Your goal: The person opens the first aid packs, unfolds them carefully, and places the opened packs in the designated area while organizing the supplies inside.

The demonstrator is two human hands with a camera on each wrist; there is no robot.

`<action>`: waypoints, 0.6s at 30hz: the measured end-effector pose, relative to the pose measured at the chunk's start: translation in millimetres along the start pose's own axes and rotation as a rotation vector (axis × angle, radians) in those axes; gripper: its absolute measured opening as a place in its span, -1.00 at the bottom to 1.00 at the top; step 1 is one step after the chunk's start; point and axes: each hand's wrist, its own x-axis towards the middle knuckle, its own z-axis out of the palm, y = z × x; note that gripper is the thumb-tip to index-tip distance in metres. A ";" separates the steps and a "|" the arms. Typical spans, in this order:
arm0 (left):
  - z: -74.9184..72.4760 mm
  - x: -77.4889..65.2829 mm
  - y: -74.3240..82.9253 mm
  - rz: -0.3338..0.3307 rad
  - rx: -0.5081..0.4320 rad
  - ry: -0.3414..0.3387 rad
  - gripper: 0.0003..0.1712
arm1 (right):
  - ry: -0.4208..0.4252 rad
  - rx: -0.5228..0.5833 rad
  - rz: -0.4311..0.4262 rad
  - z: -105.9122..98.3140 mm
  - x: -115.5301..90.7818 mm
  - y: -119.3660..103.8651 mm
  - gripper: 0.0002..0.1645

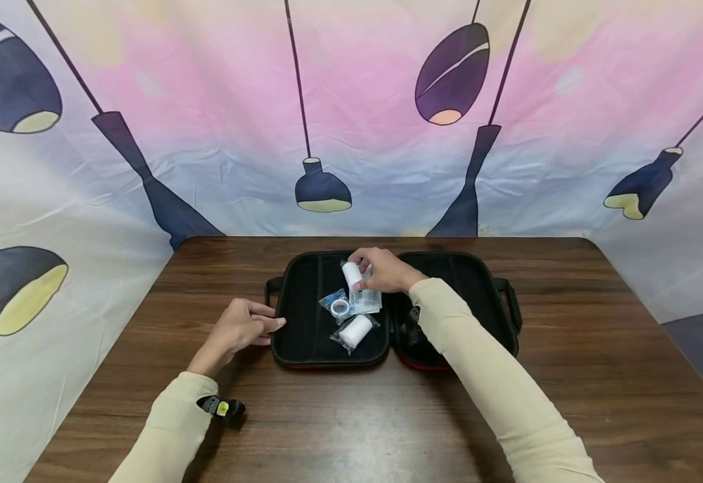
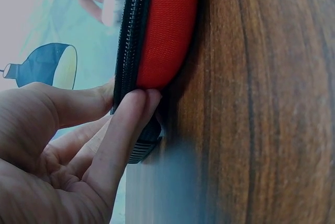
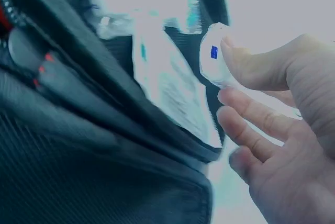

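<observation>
A black-lined zippered case point(image 1: 298, 335) with a red shell lies unfolded on the table. At its left edge my left hand point(image 1: 244, 329) pinches the rim, with the thumb by the zipper and fingers against the red side point(image 2: 170, 30) in the left wrist view. My right hand point(image 1: 388, 270) holds a plastic-wrapped white bandage roll point(image 1: 351, 274) over the back of the case's left half. Below it lie a flat white packet point(image 1: 368, 303), a roll of white tape point(image 1: 339, 308) in a blue-printed wrapper, and a second wrapped bandage roll point(image 1: 355, 331).
The right half of the case point(image 1: 478, 295) is partly covered by my right forearm. Carry handles stick out at both sides, the right handle point(image 1: 510, 305) beyond that half. Behind the wooden table point(image 1: 339, 429) hangs a printed cloth point(image 1: 363, 121).
</observation>
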 end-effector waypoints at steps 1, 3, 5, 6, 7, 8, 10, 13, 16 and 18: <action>0.1 0.1 0.2 -0.003 0.000 0.001 -0.45 | 0.016 0.001 -0.003 -3.3 -2.2 0.6 -0.32; 0.3 0.4 0.5 -0.007 -0.001 0.003 -0.45 | 0.039 -0.006 -0.009 -10.4 -8.1 2.5 -0.32; 0.4 0.9 1.0 -0.007 -0.001 0.005 -0.44 | 0.060 -0.015 -0.016 -18.4 -16.2 5.6 -0.32; 0.5 1.2 1.2 -0.005 0.000 0.006 -0.44 | 0.069 -0.017 -0.017 -22.2 -21.0 7.8 -0.32; 0.6 1.3 1.4 -0.004 0.000 0.006 -0.44 | 0.078 -0.018 -0.019 -26.0 -26.2 10.3 -0.31; 0.7 1.3 1.5 -0.002 0.000 0.005 -0.44 | 0.086 -0.016 -0.020 -29.6 -31.8 13.4 -0.32; 0.8 1.3 1.6 0.002 0.000 0.003 -0.45 | 0.102 -0.012 -0.016 -36.3 -44.1 21.3 -0.31; 0.7 0.9 1.2 0.003 0.000 -0.001 -0.45 | 0.124 -0.005 0.001 -44.9 -63.4 37.0 -0.32; 0.3 0.4 0.2 0.001 0.000 -0.005 -0.44 | 0.148 0.005 0.020 -52.4 -82.0 54.8 -0.34; -0.3 0.0 -0.5 0.002 0.001 -0.008 -0.44 | 0.165 0.007 0.032 -56.9 -92.9 66.4 -0.36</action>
